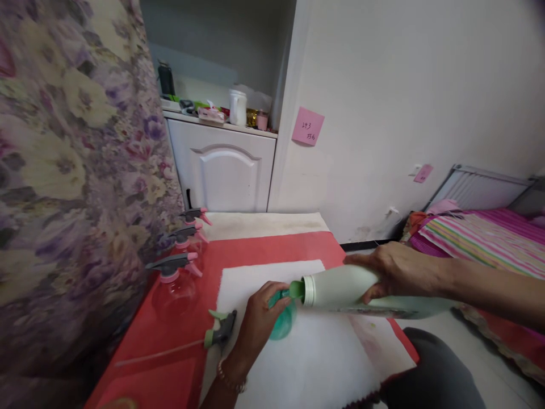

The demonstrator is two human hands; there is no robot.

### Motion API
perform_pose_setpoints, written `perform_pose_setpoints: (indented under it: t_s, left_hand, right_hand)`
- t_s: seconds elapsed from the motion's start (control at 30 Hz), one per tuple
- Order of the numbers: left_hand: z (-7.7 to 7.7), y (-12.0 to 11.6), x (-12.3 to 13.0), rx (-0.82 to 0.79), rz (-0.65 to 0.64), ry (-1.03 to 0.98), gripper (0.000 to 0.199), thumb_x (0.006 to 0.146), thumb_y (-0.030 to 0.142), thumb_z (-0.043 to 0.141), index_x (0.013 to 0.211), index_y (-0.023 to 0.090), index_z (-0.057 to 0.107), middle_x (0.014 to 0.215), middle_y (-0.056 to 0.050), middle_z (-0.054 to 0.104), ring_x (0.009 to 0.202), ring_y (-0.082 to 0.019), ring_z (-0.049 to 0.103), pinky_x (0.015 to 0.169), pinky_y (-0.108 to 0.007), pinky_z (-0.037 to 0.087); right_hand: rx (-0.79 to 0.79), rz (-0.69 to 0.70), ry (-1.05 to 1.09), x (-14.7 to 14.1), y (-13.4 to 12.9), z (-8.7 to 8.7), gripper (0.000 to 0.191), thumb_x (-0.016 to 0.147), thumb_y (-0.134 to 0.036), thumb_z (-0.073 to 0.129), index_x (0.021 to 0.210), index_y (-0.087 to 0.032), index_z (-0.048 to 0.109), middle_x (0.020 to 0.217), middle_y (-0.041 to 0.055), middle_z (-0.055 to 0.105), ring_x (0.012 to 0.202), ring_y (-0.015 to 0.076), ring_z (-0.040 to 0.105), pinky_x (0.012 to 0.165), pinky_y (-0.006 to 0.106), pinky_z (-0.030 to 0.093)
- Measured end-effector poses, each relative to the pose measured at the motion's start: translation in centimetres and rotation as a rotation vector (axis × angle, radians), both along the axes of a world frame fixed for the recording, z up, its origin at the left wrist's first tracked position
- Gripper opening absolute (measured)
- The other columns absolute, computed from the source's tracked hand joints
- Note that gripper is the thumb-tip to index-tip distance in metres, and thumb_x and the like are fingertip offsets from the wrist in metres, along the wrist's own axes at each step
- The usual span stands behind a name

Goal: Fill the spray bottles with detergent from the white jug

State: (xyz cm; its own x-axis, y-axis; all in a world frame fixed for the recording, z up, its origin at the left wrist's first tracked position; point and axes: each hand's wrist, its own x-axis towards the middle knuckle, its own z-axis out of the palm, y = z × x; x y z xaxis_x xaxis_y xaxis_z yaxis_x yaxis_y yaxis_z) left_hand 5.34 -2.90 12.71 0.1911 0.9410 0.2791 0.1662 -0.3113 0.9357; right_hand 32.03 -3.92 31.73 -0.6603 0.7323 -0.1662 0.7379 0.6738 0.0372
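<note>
My right hand (394,268) grips a large pale green bottle (336,287) that is tipped almost level, its mouth pointing left. The green pouring lip (297,289) in that mouth meets the neck of a small teal clear bottle (283,325). Around the neck of this bottle the fingers of my left hand (259,312) are closed, and the bottle stands on a white cloth (315,363). Left of that hand lies a grey and green spray head (221,330) with a long thin tube. Whether liquid is flowing cannot be made out.
Several clear spray bottles with grey and pink heads (176,284) stand along the left side of the red table cover (264,250). A floral curtain (85,170) hangs at left. Behind is a white cabinet (230,165); a bed (477,227) is at right.
</note>
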Motion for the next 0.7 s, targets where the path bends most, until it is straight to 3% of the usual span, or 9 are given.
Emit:
perform_pose_setpoints:
  t_s: [0.7]
  left_hand:
    - [-0.36, -0.04, -0.02, -0.007, 0.008, -0.003, 0.017, 0.081, 0.024, 0.060, 0.094, 0.023, 0.069, 0.098, -0.004, 0.069, 0.098, -0.021, 0.063, 0.089, -0.033, 0.046]
  right_hand:
    - [0.008, -0.004, -0.009, 0.21, 0.10, -0.13, 0.054, 0.084, -0.066, 0.054, 0.113, -0.021, 0.061, 0.064, 0.0015, 0.065, 0.056, 0.0189, 0.064, 0.049, 0.025, 0.033]
